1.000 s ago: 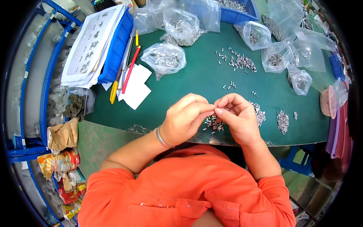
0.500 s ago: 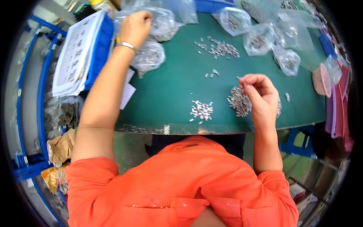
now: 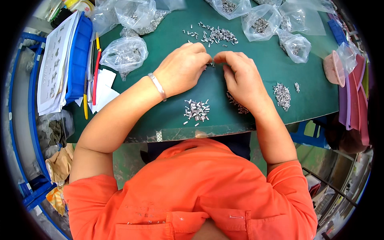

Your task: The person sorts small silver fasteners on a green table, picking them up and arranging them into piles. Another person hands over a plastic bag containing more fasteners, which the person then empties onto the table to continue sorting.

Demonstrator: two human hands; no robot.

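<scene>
Everything here is placed from the near pile of small metal pieces point(image 3: 196, 111), which lies close to the front edge of the green table point(image 3: 172, 124). Beyond that pile and slightly right, a few metal bits point(image 3: 211, 64) show between the two hands' fingertips; whether they are held or lie on the table cannot be told. The left hand point(image 3: 183, 67), beyond the pile, is curled palm down with its fingers bent, and its grip is hidden. The right hand point(image 3: 241, 78), beyond the pile to the right, is loosely curved with the forefinger reaching forward; I cannot tell whether it pinches anything. It partly covers a darker heap point(image 3: 237, 104) just right of the near pile.

Farther right of the pile lie another heap point(image 3: 282, 96) and a tiny cluster point(image 3: 297, 87), then a pink cup point(image 3: 334, 69). Well beyond it, past the hands, is a scatter of pieces point(image 3: 218, 35), with open plastic bags point(image 3: 262, 25) beyond it to the right. Beyond the pile to the left sit a filled clear bag point(image 3: 125, 55), white cards point(image 3: 105, 90), a red pen point(image 3: 96, 78) and a blue bin point(image 3: 79, 60) with paper sheets point(image 3: 57, 64) leaning on it. The left forearm point(image 3: 116, 110) crosses the table left of the pile.
</scene>
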